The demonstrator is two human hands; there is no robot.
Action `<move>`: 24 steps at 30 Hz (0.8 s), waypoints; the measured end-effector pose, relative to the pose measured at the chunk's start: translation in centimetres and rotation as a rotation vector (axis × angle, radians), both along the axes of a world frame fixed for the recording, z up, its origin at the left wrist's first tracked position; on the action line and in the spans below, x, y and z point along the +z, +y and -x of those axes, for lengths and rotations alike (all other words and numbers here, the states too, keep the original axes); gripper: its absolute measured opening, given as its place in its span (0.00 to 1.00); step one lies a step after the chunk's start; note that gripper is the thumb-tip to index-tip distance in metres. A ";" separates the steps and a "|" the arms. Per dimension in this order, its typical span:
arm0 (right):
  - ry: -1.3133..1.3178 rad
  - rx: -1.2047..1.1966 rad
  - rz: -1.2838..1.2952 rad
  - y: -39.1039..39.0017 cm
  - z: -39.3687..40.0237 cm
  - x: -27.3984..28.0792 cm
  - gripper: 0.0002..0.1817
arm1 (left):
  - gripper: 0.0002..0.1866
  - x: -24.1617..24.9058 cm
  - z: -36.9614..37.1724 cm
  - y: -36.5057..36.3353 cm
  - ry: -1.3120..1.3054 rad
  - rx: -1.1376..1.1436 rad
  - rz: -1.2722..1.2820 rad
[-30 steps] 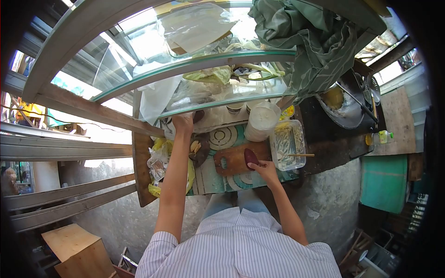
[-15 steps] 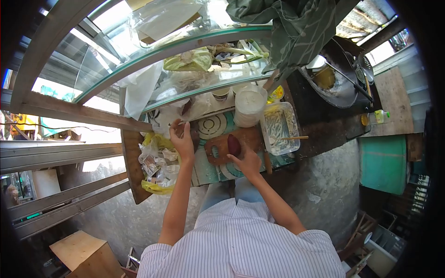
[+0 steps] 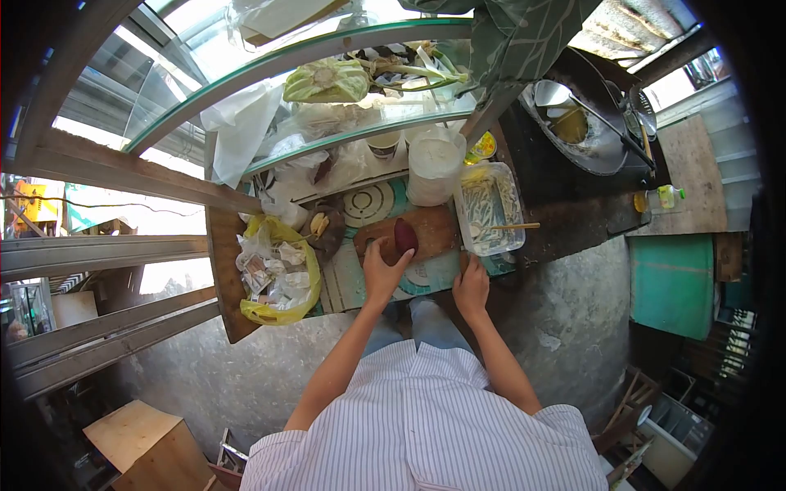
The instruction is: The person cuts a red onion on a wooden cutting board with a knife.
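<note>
On the wooden cutting board (image 3: 434, 230) lies a dark red, oval root or fruit (image 3: 405, 236). My left hand (image 3: 383, 274) has its thumb and fingers around the near side of this dark red item. To the right, just past the board's near corner, my right hand (image 3: 472, 288) is closed around a wooden handle (image 3: 464, 259); whatever the handle belongs to is mostly hidden. A clear plastic tub (image 3: 491, 209) with pale residue and a wooden stick across its rim stands to the right of the board.
A yellow bag of scraps (image 3: 315, 282) and a dark bag (image 3: 325, 233) lie left of the board. Behind it stand a white container (image 3: 435, 168) and a glass case holding a cabbage (image 3: 326, 81). At the right back is a wok (image 3: 602, 135) with a ladle.
My left hand has come from the bags on the left to the dark red item. My right hand has let go of that item and moved down right onto the handle.
</note>
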State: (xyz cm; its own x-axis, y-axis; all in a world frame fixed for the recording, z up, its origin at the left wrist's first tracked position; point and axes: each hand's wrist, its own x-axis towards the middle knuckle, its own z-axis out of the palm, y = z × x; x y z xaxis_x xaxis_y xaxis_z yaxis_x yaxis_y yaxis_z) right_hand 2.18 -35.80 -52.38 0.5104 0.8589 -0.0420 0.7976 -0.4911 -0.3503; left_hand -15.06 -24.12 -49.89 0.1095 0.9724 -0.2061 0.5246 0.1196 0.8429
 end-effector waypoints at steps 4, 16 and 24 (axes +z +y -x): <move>0.009 -0.006 0.050 0.1 -0.6 0.3 0.21 | 0.37 0.5 -1.5 1.5 0.136 -0.099 -0.105; 0.481 -0.262 -0.228 -3.9 3.3 4.0 0.14 | 0.30 -1.2 -0.9 3.3 0.050 -0.356 -0.080; 1.392 -0.405 -0.093 -4.3 3.3 1.6 0.16 | 0.29 0.0 -0.6 2.5 0.216 -0.421 -0.211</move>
State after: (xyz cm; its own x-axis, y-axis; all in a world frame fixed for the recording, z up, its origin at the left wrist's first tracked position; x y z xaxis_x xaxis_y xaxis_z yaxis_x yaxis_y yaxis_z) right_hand -1.15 -40.06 -50.80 0.3073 0.6959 -0.6491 -0.3934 -0.5282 -0.7525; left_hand -14.50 -21.63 -49.90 0.4765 0.8763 -0.0717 0.6557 -0.2998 0.6929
